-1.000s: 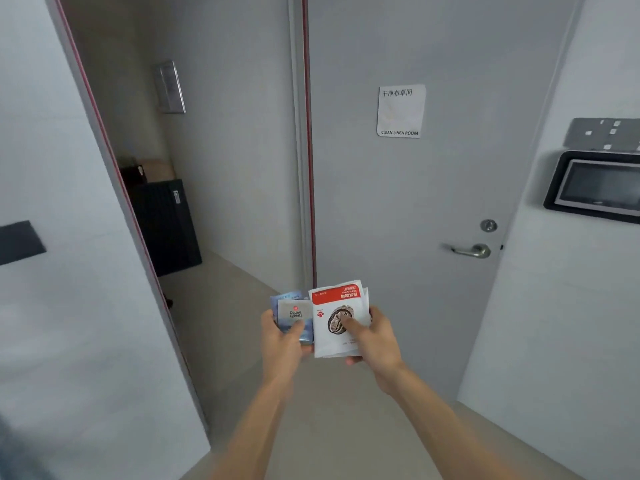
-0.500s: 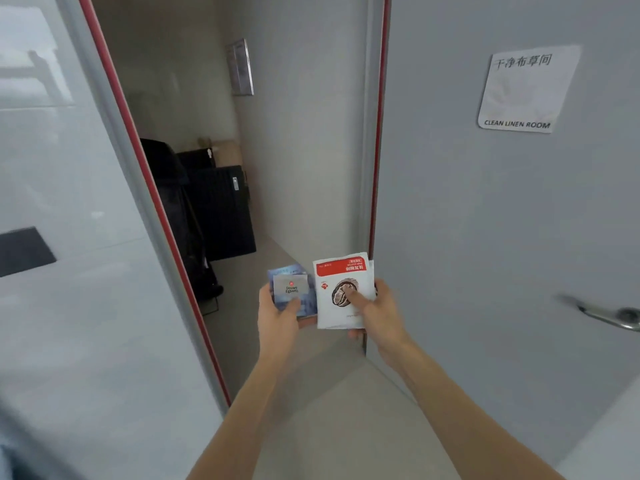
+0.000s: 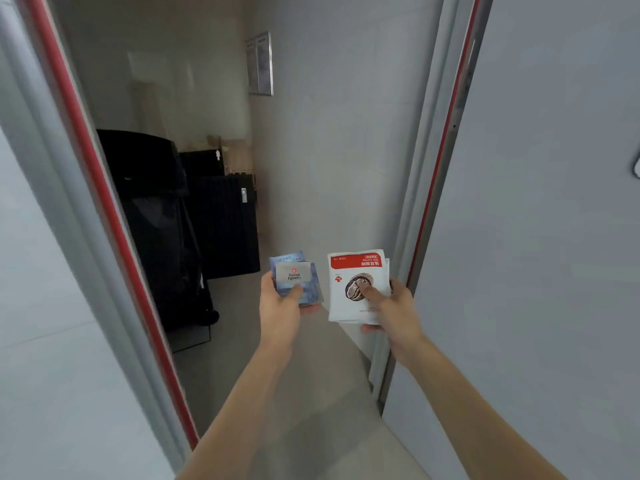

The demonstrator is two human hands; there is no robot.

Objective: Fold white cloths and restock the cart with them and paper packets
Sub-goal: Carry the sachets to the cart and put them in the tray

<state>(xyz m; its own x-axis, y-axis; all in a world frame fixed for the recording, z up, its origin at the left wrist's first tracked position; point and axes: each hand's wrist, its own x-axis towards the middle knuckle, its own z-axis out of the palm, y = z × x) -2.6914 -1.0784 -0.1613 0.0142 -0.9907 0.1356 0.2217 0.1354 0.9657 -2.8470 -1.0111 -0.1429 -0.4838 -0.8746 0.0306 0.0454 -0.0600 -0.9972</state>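
Note:
My left hand (image 3: 280, 306) grips a small stack of blue and silver paper packets (image 3: 294, 276), thumb on top. A stack of larger white packets with a red band and a coffee-bean picture (image 3: 356, 285) sits in my right hand (image 3: 393, 311), thumb pressed on the picture. Both stacks are held out in front of me at chest height, a short gap between them. No white cloths and no cart can be told in view.
I stand in a doorway with red-edged frames: the left jamb (image 3: 104, 209) and the right jamb (image 3: 436, 168). A grey door (image 3: 554, 237) fills the right. Inside, black cases or bins (image 3: 162, 216) stand along the left wall, with floor (image 3: 277, 358) free ahead.
The view has moved forward and left into the doorway; the door sign and handle have slid out of view. My hands have drawn slightly apart, still holding both packet stacks.

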